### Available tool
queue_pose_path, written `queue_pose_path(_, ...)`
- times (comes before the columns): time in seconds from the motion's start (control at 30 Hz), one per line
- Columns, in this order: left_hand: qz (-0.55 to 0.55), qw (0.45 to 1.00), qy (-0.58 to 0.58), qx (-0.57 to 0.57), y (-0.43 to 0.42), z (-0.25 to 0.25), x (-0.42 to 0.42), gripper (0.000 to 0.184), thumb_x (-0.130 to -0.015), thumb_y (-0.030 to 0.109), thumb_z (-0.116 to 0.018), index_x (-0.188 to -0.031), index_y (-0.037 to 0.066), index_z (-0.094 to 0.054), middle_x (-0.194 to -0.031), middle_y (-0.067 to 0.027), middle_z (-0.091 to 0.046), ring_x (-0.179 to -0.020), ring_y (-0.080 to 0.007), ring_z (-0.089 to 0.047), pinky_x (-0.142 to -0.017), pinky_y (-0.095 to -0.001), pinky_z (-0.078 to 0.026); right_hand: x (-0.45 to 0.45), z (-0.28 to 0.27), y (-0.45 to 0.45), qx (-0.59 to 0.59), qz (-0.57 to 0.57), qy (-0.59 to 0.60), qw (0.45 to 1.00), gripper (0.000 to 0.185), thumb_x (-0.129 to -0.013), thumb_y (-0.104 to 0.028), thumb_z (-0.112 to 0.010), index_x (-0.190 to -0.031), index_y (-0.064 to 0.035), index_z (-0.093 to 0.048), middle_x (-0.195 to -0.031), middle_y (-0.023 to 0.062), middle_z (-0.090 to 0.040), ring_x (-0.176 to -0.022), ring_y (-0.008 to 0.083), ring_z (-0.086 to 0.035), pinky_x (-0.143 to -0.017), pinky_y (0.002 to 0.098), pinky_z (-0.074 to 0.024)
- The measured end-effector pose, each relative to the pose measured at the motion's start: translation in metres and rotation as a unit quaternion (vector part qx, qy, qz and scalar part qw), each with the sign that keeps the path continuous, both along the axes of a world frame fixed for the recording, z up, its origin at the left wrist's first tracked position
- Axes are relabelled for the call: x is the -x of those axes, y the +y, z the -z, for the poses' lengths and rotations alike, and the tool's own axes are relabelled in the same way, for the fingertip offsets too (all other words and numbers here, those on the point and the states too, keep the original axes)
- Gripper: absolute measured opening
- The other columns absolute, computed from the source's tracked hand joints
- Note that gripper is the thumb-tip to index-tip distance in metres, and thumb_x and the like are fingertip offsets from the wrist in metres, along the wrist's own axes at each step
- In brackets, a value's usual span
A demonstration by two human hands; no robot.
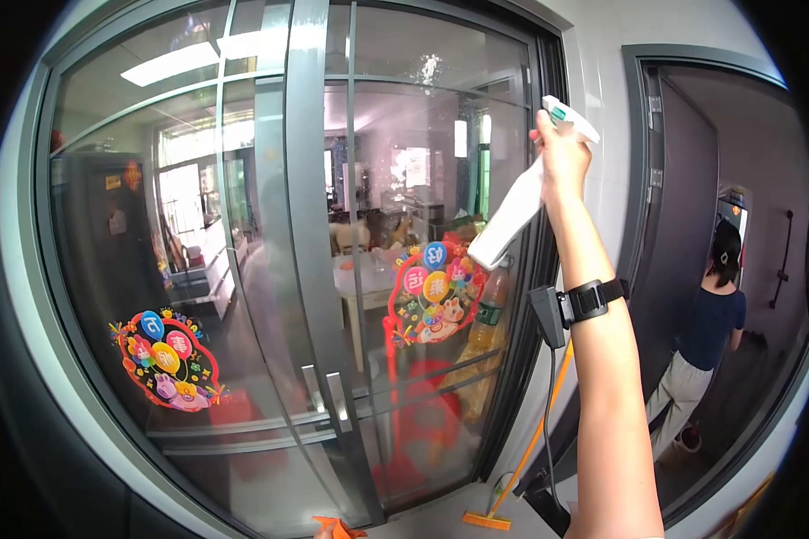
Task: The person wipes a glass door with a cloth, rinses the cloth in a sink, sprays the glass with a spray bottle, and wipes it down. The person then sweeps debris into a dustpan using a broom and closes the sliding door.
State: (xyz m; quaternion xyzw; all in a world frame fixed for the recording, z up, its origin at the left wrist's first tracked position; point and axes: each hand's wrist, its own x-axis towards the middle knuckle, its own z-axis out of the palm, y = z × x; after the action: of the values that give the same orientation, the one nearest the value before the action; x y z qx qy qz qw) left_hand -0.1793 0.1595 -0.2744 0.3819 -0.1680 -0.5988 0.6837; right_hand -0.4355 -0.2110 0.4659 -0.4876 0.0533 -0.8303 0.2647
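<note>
My right hand [564, 162] is raised and wrapped round the neck of a white spray bottle [512, 211]. The bottle tilts, its base toward the lower left, in front of the right pane of a glass sliding door [270, 225]. White spots of spray show high on that pane. At the bottom edge, only a little of my left hand [325, 534] shows, at an orange cloth [340, 526]; most of that hand is out of view. A black strap with a small device [548, 316] sits on my right forearm.
Colourful stickers [169, 361] are on both door panes, near metal handles [339, 402]. An orange broom [487, 520] leans at the right of the door. Through an open doorway on the right stands another person [710, 319], turned away.
</note>
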Motion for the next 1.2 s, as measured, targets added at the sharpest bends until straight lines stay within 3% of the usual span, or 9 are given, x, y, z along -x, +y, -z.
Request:
queue_pose_path(0.1,0.006,0.999,0.027,-0.041,-0.012,0.005,0.014,0.056,-0.085,0.062,-0.040,-0.109,0.012,-0.047,-0.100,-0.0164,-0.056,-0.087,-0.0369,-0.058,-0.078,-0.0656,-0.046,0.025,0.018,-0.019,-0.024,-0.026,-0.021,0.999,0.017,-0.079,-0.016,-0.069,-0.088,-0.0040,-0.061,-0.072,0.0013,-0.060,-0.058,0.0066,-0.054,-0.051,0.0212,-0.0394)
queue_pose_path(0.13,-0.024,0.997,0.053,-0.041,-0.014,-0.010,0.026,0.054,-0.085,0.053,-0.051,-0.116,0.009,-0.048,-0.113,-0.0204,-0.052,-0.103,-0.0397,-0.052,-0.085,-0.0667,-0.040,0.034,0.032,-0.026,-0.037,-0.026,-0.016,0.999,0.017,-0.079,-0.016,-0.069,-0.088,-0.0040,-0.061,-0.072,0.0013,-0.060,-0.058,0.0066,-0.054,-0.051,0.0212,-0.0394)
queue_pose_path(0.2,-0.109,0.990,0.012,-0.094,-0.033,-0.033,0.034,0.022,-0.092,0.017,-0.042,-0.108,0.004,-0.048,-0.098,-0.0137,-0.057,-0.095,-0.0384,-0.058,-0.082,-0.0552,-0.048,0.049,0.068,-0.036,-0.094,-0.035,0.030,0.994,0.017,-0.080,-0.016,-0.068,-0.089,-0.0043,-0.061,-0.072,0.0009,-0.060,-0.057,0.0060,-0.054,-0.049,0.0200,-0.0380)
queue_pose_path(0.27,-0.147,0.981,0.032,-0.123,-0.038,-0.038,0.042,0.022,-0.091,0.016,-0.042,-0.105,0.000,-0.050,-0.092,-0.0145,-0.060,-0.088,-0.0343,-0.061,-0.080,-0.0455,-0.051,0.056,0.111,-0.038,-0.120,-0.032,0.044,0.991,0.017,-0.080,-0.017,-0.068,-0.090,-0.0041,-0.061,-0.071,0.0007,-0.060,-0.055,0.0064,-0.053,-0.049,0.0205,-0.0383)
queue_pose_path(0.4,-0.135,0.978,-0.026,-0.159,-0.041,-0.071,0.047,0.023,-0.092,0.018,-0.043,-0.106,0.002,-0.052,-0.094,-0.0125,-0.060,-0.086,-0.0296,-0.061,-0.077,-0.0439,-0.052,0.064,0.200,-0.036,-0.177,-0.010,0.059,0.982,0.016,-0.081,-0.017,-0.067,-0.090,-0.0038,-0.062,-0.071,0.0020,-0.062,-0.056,0.0065,-0.052,-0.051,0.0215,-0.0381)
queue_pose_path(0.67,-0.101,0.978,-0.040,-0.179,-0.038,-0.062,0.018,0.023,-0.091,0.021,-0.049,-0.108,0.006,-0.053,-0.095,-0.0078,-0.061,-0.087,-0.0214,-0.060,-0.079,-0.0350,-0.049,0.065,0.384,0.007,-0.325,-0.198,0.118,0.917,0.017,-0.084,-0.022,-0.064,-0.085,-0.0058,-0.059,-0.073,0.0065,-0.064,-0.054,0.0080,-0.047,-0.051,0.0197,-0.0367)
queue_pose_path(0.83,-0.046,0.978,-0.051,-0.196,-0.029,-0.062,0.003,0.026,-0.091,0.023,-0.052,-0.109,0.005,-0.052,-0.097,-0.0070,-0.060,-0.088,-0.0202,-0.060,-0.079,-0.0334,-0.049,0.041,0.458,0.065,-0.371,-0.228,0.124,0.892,0.017,-0.079,-0.013,-0.068,-0.092,-0.0054,-0.061,-0.082,0.0048,-0.066,-0.075,0.0099,-0.057,-0.067,0.0233,-0.0394)
queue_pose_path(1.0,0.006,0.973,-0.064,-0.224,-0.024,-0.046,-0.012,0.027,-0.090,0.021,-0.052,-0.112,0.004,-0.051,-0.098,-0.0076,-0.059,-0.087,-0.0208,-0.060,-0.078,-0.0315,-0.049,0.008,0.525,0.102,-0.445,-0.172,0.142,0.867,0.016,-0.075,-0.003,-0.067,-0.089,-0.0031,-0.059,-0.078,0.0036,-0.061,-0.070,0.0126,-0.057,-0.064,0.0256,-0.0433)
queue_pose_path(1.2,0.102,0.954,-0.095,-0.263,-0.028,-0.058,-0.008,0.028,-0.091,0.023,-0.052,-0.113,0.005,-0.049,-0.098,-0.0095,-0.056,-0.086,-0.0251,-0.060,-0.066,-0.0504,-0.056,0.009,0.608,0.150,-0.525,-0.056,0.162,0.834,0.027,-0.077,-0.001,-0.066,-0.103,0.0015,-0.060,-0.083,0.0044,-0.062,-0.074,0.0124,-0.059,-0.067,0.0254,-0.0478)
